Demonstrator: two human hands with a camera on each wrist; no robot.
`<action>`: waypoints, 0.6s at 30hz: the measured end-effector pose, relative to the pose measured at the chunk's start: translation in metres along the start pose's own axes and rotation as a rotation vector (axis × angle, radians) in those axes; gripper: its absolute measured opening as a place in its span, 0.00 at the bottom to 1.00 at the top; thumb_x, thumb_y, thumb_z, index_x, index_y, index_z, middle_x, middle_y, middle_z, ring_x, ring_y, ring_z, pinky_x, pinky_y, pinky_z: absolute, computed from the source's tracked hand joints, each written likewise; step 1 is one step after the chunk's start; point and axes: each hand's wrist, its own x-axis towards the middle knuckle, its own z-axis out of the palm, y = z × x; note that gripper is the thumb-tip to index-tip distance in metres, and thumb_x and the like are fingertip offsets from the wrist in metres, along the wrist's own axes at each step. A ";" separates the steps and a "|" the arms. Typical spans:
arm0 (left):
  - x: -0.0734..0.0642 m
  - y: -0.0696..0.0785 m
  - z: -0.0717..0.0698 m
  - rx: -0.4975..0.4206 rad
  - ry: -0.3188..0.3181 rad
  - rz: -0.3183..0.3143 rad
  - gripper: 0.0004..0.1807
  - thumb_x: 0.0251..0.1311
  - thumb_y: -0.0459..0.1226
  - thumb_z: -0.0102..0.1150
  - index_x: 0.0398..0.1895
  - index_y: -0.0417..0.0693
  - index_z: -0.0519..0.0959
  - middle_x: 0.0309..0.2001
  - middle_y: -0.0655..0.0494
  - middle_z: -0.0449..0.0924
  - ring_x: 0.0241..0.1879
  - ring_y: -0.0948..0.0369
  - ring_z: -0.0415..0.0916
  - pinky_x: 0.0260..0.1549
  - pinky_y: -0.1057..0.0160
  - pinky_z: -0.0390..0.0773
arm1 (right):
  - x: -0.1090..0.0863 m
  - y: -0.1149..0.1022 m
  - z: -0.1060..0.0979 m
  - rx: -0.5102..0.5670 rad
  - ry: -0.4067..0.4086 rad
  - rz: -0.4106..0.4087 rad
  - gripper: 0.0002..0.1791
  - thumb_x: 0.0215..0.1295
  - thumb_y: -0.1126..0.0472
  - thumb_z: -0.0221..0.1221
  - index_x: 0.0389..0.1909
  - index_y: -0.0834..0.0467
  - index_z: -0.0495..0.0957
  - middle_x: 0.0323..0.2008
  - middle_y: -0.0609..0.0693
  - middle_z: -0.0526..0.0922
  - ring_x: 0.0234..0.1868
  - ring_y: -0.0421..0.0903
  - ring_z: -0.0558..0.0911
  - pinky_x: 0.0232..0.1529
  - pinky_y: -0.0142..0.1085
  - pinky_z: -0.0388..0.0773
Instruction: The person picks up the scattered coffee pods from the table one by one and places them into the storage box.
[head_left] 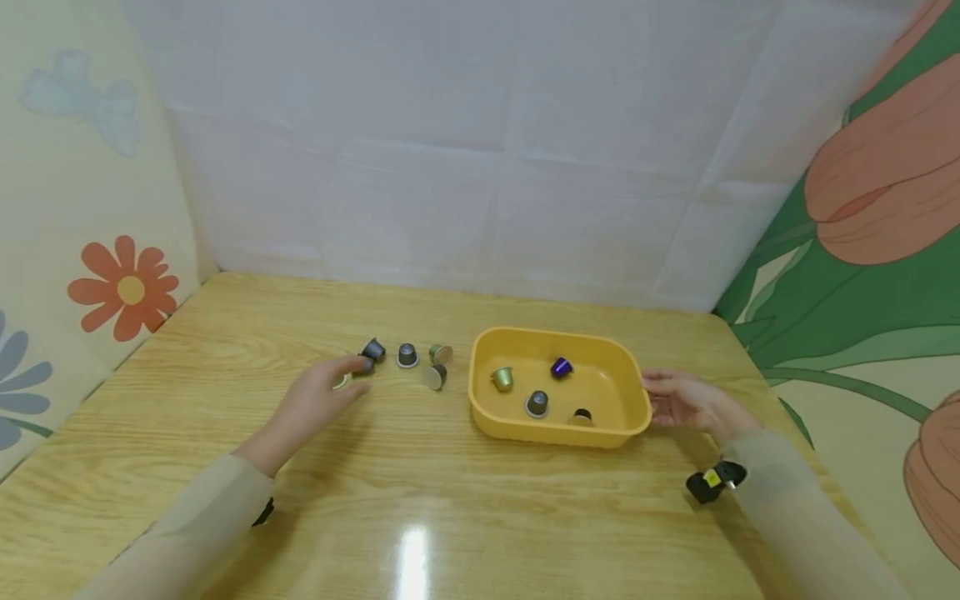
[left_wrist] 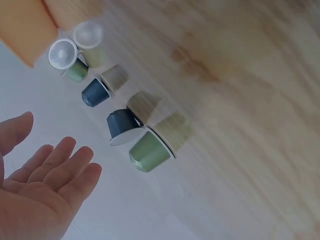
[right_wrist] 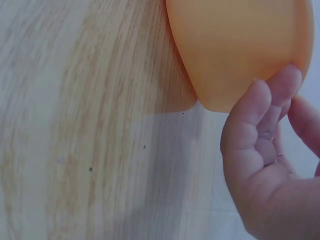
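Looking partly done, maybe about halfway. Already seeing four pods inside the yellow tub (head_left: 551,436): a light green pod (head_left: 502,379), a shiny purple pod (head_left: 561,367), a dark gray pod (head_left: 537,405) standing on its lid, and a black-topped pod (head_left: 583,414) partly hiding behind the near wall. Also seeing a small bunch (head_left: 407,356) left out on the desk (head_left: 420,483), to the left of the yellow tub. Having trouble counting that bunch on such a shiny desk. Holding nothing in the left hand (head_left: 315,404), just beside the bunch, and spreading its thumb away from its fingers. Gripping the right end of the yellow tub with the bent fingers of the right hand (head_left: 690,404).

Looking like tiny buckets, getting thin at one end and having a round lid at the other. In the left wrist view, showing a green pod (left_wrist: 150,152), two dark pods (left_wrist: 95,92) and, farther along, a white lid (left_wrist: 63,53) facing outward.
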 end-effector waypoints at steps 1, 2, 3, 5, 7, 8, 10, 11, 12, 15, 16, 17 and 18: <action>-0.001 -0.001 -0.001 0.007 -0.001 -0.008 0.24 0.68 0.36 0.56 0.62 0.29 0.70 0.61 0.31 0.70 0.61 0.35 0.65 0.58 0.37 0.66 | 0.000 0.000 0.000 -0.001 -0.003 -0.001 0.11 0.77 0.63 0.45 0.42 0.52 0.77 0.34 0.47 0.83 0.33 0.41 0.82 0.36 0.35 0.82; -0.001 -0.001 -0.002 0.014 -0.001 -0.015 0.25 0.68 0.37 0.57 0.63 0.29 0.69 0.62 0.31 0.69 0.61 0.35 0.65 0.58 0.37 0.66 | 0.000 0.000 0.000 -0.001 -0.006 -0.002 0.11 0.77 0.63 0.45 0.42 0.52 0.77 0.34 0.47 0.83 0.33 0.41 0.82 0.36 0.35 0.82; -0.002 -0.002 -0.003 0.019 -0.001 -0.020 0.25 0.68 0.37 0.56 0.63 0.29 0.69 0.62 0.31 0.68 0.61 0.35 0.64 0.58 0.37 0.65 | 0.000 0.000 0.000 -0.002 -0.009 -0.002 0.11 0.77 0.63 0.45 0.42 0.52 0.77 0.34 0.47 0.83 0.33 0.41 0.82 0.36 0.35 0.82; -0.002 -0.005 -0.005 0.031 0.000 -0.025 0.26 0.68 0.37 0.57 0.64 0.29 0.68 0.63 0.31 0.67 0.62 0.35 0.64 0.59 0.37 0.65 | 0.000 0.000 0.000 -0.001 -0.007 -0.001 0.11 0.77 0.63 0.45 0.42 0.52 0.77 0.34 0.47 0.83 0.33 0.42 0.82 0.36 0.35 0.82; -0.002 -0.007 -0.007 0.039 -0.003 -0.035 0.27 0.68 0.37 0.57 0.65 0.29 0.67 0.63 0.30 0.67 0.62 0.35 0.63 0.59 0.37 0.64 | 0.000 0.000 0.000 -0.001 -0.007 0.000 0.12 0.77 0.63 0.45 0.42 0.52 0.77 0.34 0.47 0.83 0.33 0.42 0.82 0.36 0.35 0.82; -0.002 -0.008 -0.007 0.041 -0.006 -0.038 0.28 0.68 0.37 0.56 0.65 0.28 0.66 0.63 0.30 0.67 0.63 0.35 0.62 0.59 0.37 0.64 | 0.000 0.000 0.000 0.000 -0.006 0.001 0.12 0.77 0.63 0.44 0.42 0.52 0.78 0.34 0.47 0.83 0.33 0.42 0.82 0.36 0.35 0.82; -0.001 -0.011 -0.008 0.049 -0.013 -0.050 0.28 0.68 0.37 0.56 0.66 0.28 0.65 0.63 0.30 0.66 0.63 0.35 0.62 0.59 0.37 0.64 | 0.000 0.000 0.000 0.000 -0.004 0.003 0.12 0.78 0.63 0.44 0.42 0.52 0.78 0.34 0.47 0.83 0.33 0.42 0.83 0.36 0.35 0.82; -0.001 -0.011 -0.009 0.056 -0.015 -0.058 0.29 0.68 0.38 0.56 0.66 0.28 0.65 0.63 0.30 0.66 0.63 0.35 0.62 0.59 0.37 0.64 | 0.000 0.000 0.000 0.000 -0.005 0.003 0.12 0.78 0.63 0.44 0.42 0.52 0.78 0.34 0.47 0.83 0.33 0.42 0.83 0.36 0.35 0.82; -0.001 -0.012 -0.009 0.062 -0.018 -0.063 0.29 0.68 0.38 0.56 0.66 0.28 0.64 0.63 0.30 0.66 0.63 0.34 0.62 0.59 0.37 0.64 | 0.000 0.000 0.000 0.000 -0.004 0.004 0.12 0.78 0.63 0.44 0.42 0.52 0.78 0.34 0.47 0.83 0.33 0.42 0.83 0.36 0.35 0.82; 0.000 -0.014 -0.011 0.083 -0.024 -0.076 0.30 0.68 0.37 0.56 0.67 0.28 0.62 0.64 0.29 0.65 0.63 0.34 0.61 0.59 0.36 0.64 | 0.000 0.000 0.000 0.000 0.005 0.007 0.12 0.77 0.63 0.45 0.41 0.52 0.78 0.34 0.47 0.83 0.33 0.42 0.83 0.36 0.35 0.82; 0.001 -0.015 -0.011 0.088 -0.026 -0.079 0.30 0.68 0.37 0.56 0.67 0.27 0.62 0.64 0.29 0.65 0.63 0.34 0.61 0.58 0.36 0.65 | 0.000 0.000 0.000 0.000 0.008 0.007 0.12 0.77 0.63 0.45 0.41 0.52 0.78 0.34 0.47 0.83 0.33 0.42 0.83 0.36 0.35 0.82; 0.002 -0.016 -0.011 0.089 -0.031 -0.084 0.31 0.68 0.36 0.56 0.68 0.27 0.61 0.64 0.29 0.64 0.63 0.34 0.61 0.58 0.36 0.65 | 0.001 0.000 0.000 0.000 0.007 0.007 0.12 0.77 0.63 0.45 0.41 0.51 0.78 0.34 0.47 0.83 0.33 0.42 0.83 0.36 0.35 0.82; 0.003 -0.017 -0.011 0.091 -0.035 -0.087 0.31 0.68 0.36 0.56 0.68 0.27 0.60 0.65 0.29 0.63 0.63 0.33 0.61 0.58 0.36 0.65 | 0.001 0.000 0.000 -0.001 0.007 0.006 0.12 0.77 0.63 0.45 0.41 0.51 0.78 0.34 0.47 0.83 0.34 0.42 0.83 0.36 0.36 0.82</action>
